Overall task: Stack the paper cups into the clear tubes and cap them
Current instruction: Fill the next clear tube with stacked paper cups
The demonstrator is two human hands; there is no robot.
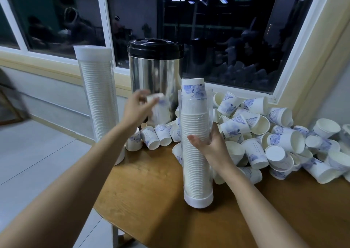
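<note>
A clear tube [197,162] stands upright on the wooden table [151,191], packed with stacked white paper cups; the top cup [194,88], printed blue, pokes out above its open rim. The tube sits in a white base cap [198,200]. My right hand [208,143] grips the tube at mid-height. My left hand [138,109] is raised to the left of the tube and holds a single paper cup [158,107], blurred. A second tube [98,96], full and closed with a white cap [92,51], stands at the table's left edge.
A heap of loose blue-printed paper cups [265,132] covers the table behind and right of the tube. A steel urn with a black lid [154,71] stands at the back by the window. The table's left edge drops to a tiled floor [37,153].
</note>
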